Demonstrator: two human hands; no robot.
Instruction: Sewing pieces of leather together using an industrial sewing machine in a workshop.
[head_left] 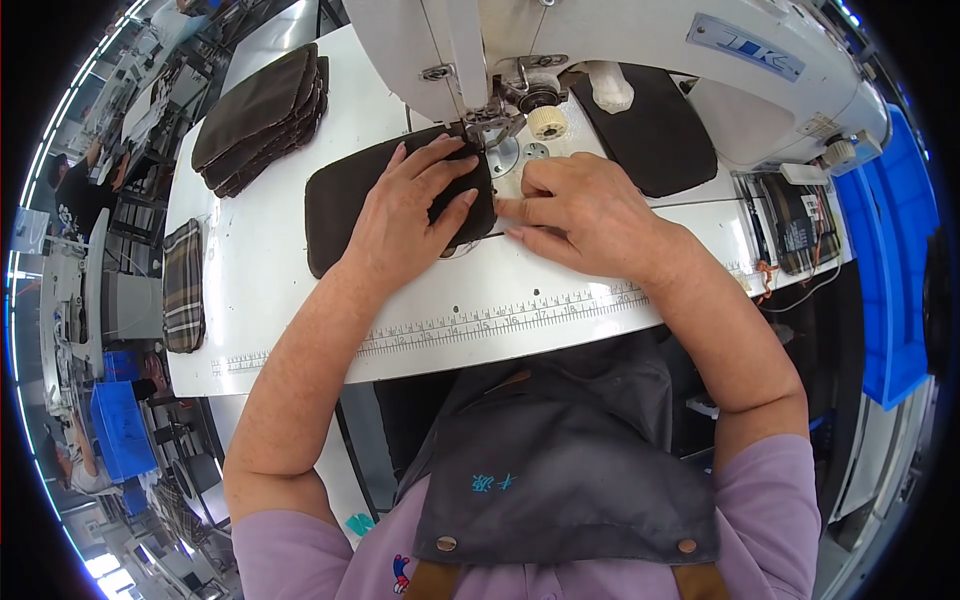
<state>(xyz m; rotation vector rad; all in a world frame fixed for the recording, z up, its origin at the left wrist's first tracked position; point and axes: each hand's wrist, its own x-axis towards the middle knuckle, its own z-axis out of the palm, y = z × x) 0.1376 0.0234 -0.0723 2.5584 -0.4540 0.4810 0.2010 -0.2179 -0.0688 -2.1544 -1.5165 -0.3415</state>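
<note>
Two bare hands at one sewing machine (640, 35), whose body spans the top of the frame. Working piece: one dark brown panel (345, 205) with rounded corners, flat on the white table (260, 260), centre-left of the frame, its upper right corner by the presser foot.

Hands apart from each other. Left hand (410, 205): palm down on the panel, fingers spread, gripping nothing. Right hand (590, 215): fingers curled, tips at the panel's right edge; cannot tell whether they pinch it.

Other pieces: one stack of dark panels (260, 115), upper left, several layers, exact count not readable. One single dark panel (655, 135), upper right, partly behind the machine. Plaid cloth in two places: one piece (183, 285) at the left, one folded bundle (800, 230) at the right.

One ruler strip (500, 325) along the near table edge. One grey apron (570, 480), two metal studs, lower centre. One large blue bin (895, 260), far right.
</note>
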